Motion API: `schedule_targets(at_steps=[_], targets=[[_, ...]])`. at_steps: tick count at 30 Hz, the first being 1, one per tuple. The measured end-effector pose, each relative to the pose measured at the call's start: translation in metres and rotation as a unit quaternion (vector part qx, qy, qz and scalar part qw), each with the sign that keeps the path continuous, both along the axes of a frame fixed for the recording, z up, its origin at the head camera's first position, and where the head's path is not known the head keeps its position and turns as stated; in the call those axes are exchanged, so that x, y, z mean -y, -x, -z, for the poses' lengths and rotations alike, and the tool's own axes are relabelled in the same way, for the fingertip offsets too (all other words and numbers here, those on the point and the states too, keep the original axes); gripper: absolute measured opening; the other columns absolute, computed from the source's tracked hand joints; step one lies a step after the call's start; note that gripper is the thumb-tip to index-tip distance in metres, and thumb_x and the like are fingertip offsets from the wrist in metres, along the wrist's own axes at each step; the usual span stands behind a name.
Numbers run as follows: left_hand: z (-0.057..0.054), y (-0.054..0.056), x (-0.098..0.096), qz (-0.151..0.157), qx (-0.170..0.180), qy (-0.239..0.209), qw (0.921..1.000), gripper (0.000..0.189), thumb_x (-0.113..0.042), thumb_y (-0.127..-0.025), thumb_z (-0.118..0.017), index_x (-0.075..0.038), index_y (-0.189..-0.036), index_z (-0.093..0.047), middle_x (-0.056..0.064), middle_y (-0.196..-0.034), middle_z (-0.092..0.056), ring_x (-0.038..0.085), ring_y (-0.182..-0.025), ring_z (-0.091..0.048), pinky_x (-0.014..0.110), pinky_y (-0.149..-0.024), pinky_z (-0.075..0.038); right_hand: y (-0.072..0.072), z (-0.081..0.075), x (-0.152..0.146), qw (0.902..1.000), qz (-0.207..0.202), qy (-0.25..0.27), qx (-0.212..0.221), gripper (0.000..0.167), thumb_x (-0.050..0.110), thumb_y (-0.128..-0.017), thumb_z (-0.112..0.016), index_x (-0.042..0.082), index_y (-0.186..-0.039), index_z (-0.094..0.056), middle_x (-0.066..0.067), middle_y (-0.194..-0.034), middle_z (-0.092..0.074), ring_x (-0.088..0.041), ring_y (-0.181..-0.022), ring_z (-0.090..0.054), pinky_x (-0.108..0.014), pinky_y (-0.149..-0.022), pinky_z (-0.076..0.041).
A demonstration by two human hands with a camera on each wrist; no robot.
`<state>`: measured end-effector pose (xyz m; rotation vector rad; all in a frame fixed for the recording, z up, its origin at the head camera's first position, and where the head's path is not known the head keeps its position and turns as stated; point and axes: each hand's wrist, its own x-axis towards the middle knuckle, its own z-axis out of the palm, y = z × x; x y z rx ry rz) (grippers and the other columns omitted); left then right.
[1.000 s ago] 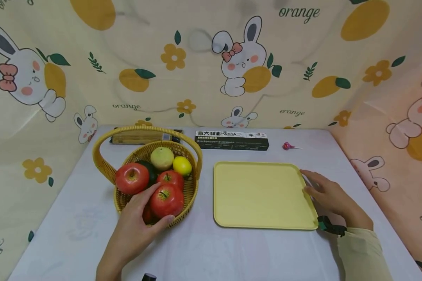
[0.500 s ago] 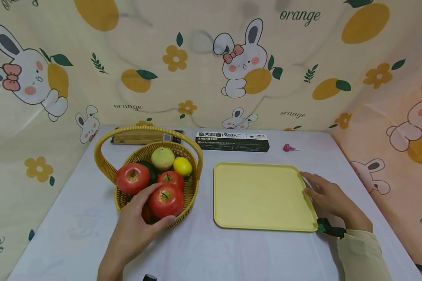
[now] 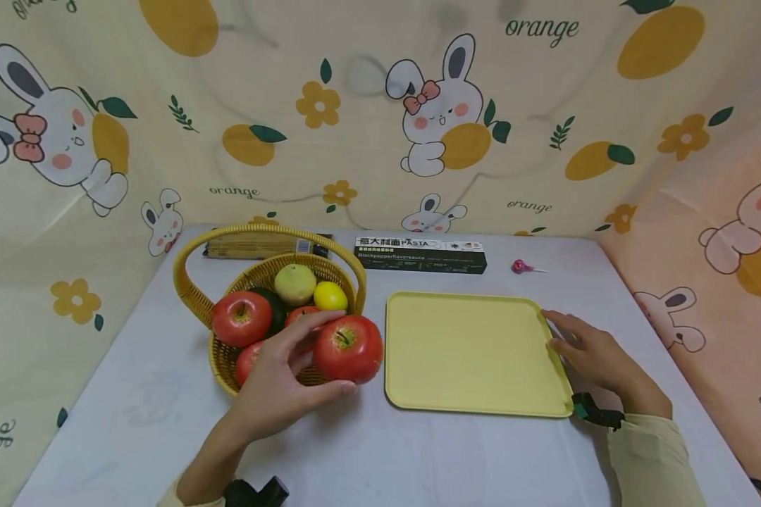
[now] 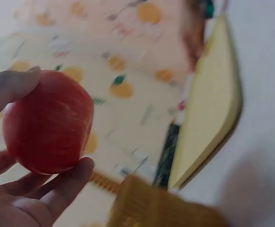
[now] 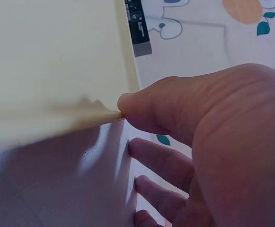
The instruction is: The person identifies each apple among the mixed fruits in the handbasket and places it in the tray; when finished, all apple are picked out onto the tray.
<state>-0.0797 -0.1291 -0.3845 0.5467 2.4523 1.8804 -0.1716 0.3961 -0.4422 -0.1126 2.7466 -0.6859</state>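
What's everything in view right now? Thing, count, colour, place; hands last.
Tabletop: one, white, underneath
Tray: one, yellow, right of centre
Basket: one, tan, left of tray
Basket apples: three visible, red, in basket, partly hidden
Pale fruit: one, yellow-green, basket's rear
Small fruit: one, bright yellow, basket's right rear
Dark fruit: one, dark green, beside left apple
Pasta box: one, black-white, behind tray
Packet: one, straw-coloured, behind basket
Lollipop: one, pinkish-red, right of box
Backdrop: printed cream, surrounding
Held apple: one, red, in left hand
Sleeves: two, pale, forearms
Wristbands: two, black, wrists
Left hand: one, gripping apple
Right hand: one, touching tray's right edge
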Motion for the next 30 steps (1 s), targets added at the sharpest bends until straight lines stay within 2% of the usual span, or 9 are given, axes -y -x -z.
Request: schedule_targets(at_steps=[5, 12, 16, 20, 25, 30], targets=[[0.0, 0.014, -0.025, 0.052, -0.012, 0.014, 0.9985, 0.081, -0.026, -0.084, -0.098, -0.032, -0.154, -0.058, -0.008, -0.154, -0.061, 0.018, -0.137, -0.064, 0.031, -0.108, -0.06, 0.003, 0.001, 0.002, 1.0, -0.004, 0.004, -0.001, 0.074, 0.036, -0.111, -0.065, 0.014, -0.173, -0.032, -0.032, -0.174, -0.03, -0.065, -0.157, -0.024, -0.084, -0.118, -0.03], [0.005, 0.032, -0.056, 0.077, -0.014, 0.029, 0.9965, 0.08, -0.027, -0.084, -0.097, -0.028, -0.154, -0.06, -0.009, -0.151, -0.063, 0.016, -0.135, -0.064, 0.03, -0.104, -0.062, 0.004, 0.002, 0.002, 1.0, -0.004, -0.002, -0.002, 0.073, 0.034, -0.111, -0.065, 0.014, -0.173, -0.032, -0.032, -0.174, -0.03, -0.065, -0.157, -0.025, -0.084, -0.118, -0.03], [0.006, 0.039, -0.075, 0.107, -0.02, 0.021, 0.9938, 0.08, -0.026, -0.085, -0.096, -0.023, -0.155, -0.059, -0.003, -0.152, -0.063, 0.019, -0.134, -0.065, 0.03, -0.101, -0.063, 0.002, 0.002, -0.001, 1.0, 0.002, 0.002, 0.0, 0.074, 0.035, -0.111, -0.065, 0.013, -0.173, -0.032, -0.032, -0.174, -0.029, -0.065, -0.157, -0.024, -0.084, -0.117, -0.031], [0.009, 0.046, -0.094, 0.133, -0.024, 0.014, 0.9907, 0.08, -0.025, -0.085, -0.096, -0.02, -0.155, -0.06, -0.003, -0.152, -0.064, 0.016, -0.132, -0.066, 0.029, -0.099, -0.064, -0.001, 0.002, -0.002, 0.9999, -0.001, 0.012, -0.006, 0.073, 0.034, -0.111, -0.065, 0.012, -0.173, -0.033, -0.032, -0.175, -0.029, -0.064, -0.158, -0.022, -0.084, -0.118, -0.031], [0.013, 0.056, -0.12, 0.131, -0.021, 0.016, 0.991, 0.081, -0.026, -0.085, -0.097, -0.023, -0.157, -0.059, -0.005, -0.153, -0.065, 0.012, -0.132, -0.066, 0.025, -0.102, -0.061, -0.002, 0.003, -0.002, 0.9999, 0.001, 0.013, -0.011, 0.072, 0.034, -0.112, -0.064, 0.012, -0.173, -0.033, -0.032, -0.175, -0.029, -0.064, -0.158, -0.022, -0.083, -0.118, -0.03], [0.019, 0.066, -0.145, 0.111, -0.011, 0.015, 0.9937, 0.082, -0.026, -0.086, -0.095, -0.022, -0.158, -0.058, -0.003, -0.154, -0.064, 0.012, -0.134, -0.064, 0.024, -0.104, -0.06, -0.001, 0.002, -0.002, 0.9999, 0.005, 0.011, -0.002, 0.074, 0.038, -0.112, -0.063, 0.013, -0.174, -0.031, -0.032, -0.175, -0.028, -0.064, -0.159, -0.021, -0.083, -0.119, -0.03]])
